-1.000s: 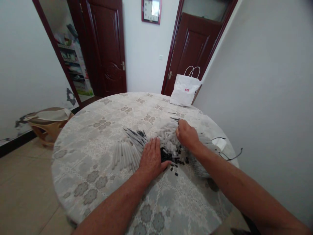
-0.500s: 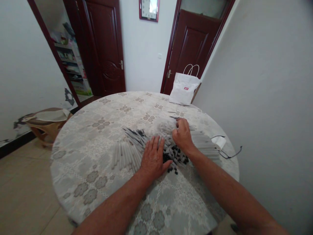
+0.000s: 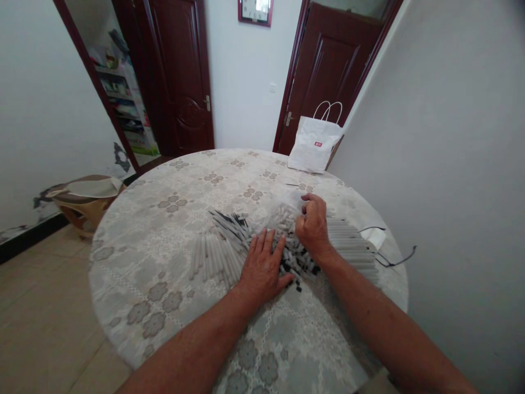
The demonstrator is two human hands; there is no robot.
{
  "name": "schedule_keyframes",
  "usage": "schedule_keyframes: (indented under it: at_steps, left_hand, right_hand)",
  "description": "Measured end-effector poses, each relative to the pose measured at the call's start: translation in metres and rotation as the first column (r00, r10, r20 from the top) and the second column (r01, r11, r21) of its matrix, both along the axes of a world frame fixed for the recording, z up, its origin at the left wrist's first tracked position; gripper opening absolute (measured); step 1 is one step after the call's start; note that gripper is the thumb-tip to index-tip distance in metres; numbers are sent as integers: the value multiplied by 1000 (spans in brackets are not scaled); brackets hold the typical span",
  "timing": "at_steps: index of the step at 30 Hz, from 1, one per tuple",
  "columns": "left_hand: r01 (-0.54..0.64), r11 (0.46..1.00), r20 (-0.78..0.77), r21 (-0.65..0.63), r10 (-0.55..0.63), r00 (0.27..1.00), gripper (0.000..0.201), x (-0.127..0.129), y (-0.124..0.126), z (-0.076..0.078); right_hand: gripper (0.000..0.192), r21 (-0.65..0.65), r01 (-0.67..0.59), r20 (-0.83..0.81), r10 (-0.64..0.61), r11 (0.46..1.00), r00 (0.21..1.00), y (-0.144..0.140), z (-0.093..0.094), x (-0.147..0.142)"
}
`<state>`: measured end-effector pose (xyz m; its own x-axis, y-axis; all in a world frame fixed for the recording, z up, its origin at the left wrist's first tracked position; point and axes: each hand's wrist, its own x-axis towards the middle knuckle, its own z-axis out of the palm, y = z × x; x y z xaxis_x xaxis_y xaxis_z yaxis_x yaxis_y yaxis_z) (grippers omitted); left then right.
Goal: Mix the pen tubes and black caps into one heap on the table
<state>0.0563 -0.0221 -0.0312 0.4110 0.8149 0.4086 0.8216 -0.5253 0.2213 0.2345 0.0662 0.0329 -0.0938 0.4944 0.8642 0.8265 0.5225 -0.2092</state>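
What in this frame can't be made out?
- What the right hand pinches: its curled fingers hide it, head view.
- Small black pieces: partly under the left hand, too small to identify.
- Wall clock: cut off by the top edge.
- Grey tubes at right: partly hidden by the right forearm.

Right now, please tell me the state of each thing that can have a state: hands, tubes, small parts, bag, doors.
left hand: open, flat on the grey tubes
right hand: closed, gripping tubes
grey tubes: lying loose
small black parts: scattered
paper bag: upright
left door: closed
right door: closed
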Motion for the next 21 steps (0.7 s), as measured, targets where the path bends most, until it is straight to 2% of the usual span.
schedule_keyframes:
  at_steps: [8, 14, 17, 21]
  left_hand:
    - [6, 1000, -2, -2, -6, 1000, 103, 1, 1, 0]
    - [-3, 1000, -12, -26, 3, 1000, 103, 1, 0, 3]
    - [-1, 1000, -7, -11, 1, 1000, 102, 1, 1, 2]
    - [0, 1000, -9, 6, 0, 1000, 102, 1, 1, -2]
  right_hand:
    - [30, 73, -34, 90, 27, 997, 996, -8, 12, 6]
    - [31, 110, -24, 63, 18, 994, 998, -19, 22, 8]
    - [32, 127, -48, 59, 41, 991, 997, -26, 26, 8]
    - [31, 133, -12, 27, 9, 991, 1000, -28, 32, 13]
